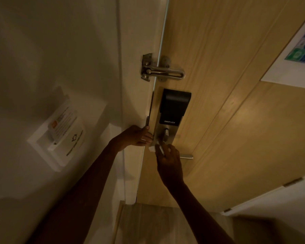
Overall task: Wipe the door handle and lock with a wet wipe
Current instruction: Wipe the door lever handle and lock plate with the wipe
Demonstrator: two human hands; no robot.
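A wooden door [227, 120] carries a black and silver smart lock [173, 106] with a thumb-turn knob [165, 134] on its metal plate. Below it a silver lever handle [187, 156] points right, mostly hidden by my right hand [169, 159]. That hand presses a white wet wipe [156, 148] against the bottom of the lock plate, where the handle starts. My left hand [139, 136] grips the door's edge beside the lock, thumb on the latch plate.
A metal swing-bar door guard [160, 71] sits above the lock. A key-card holder [60, 131] is fixed to the white wall at left. A framed notice [296, 50] hangs on the door at upper right. Wood floor shows below.
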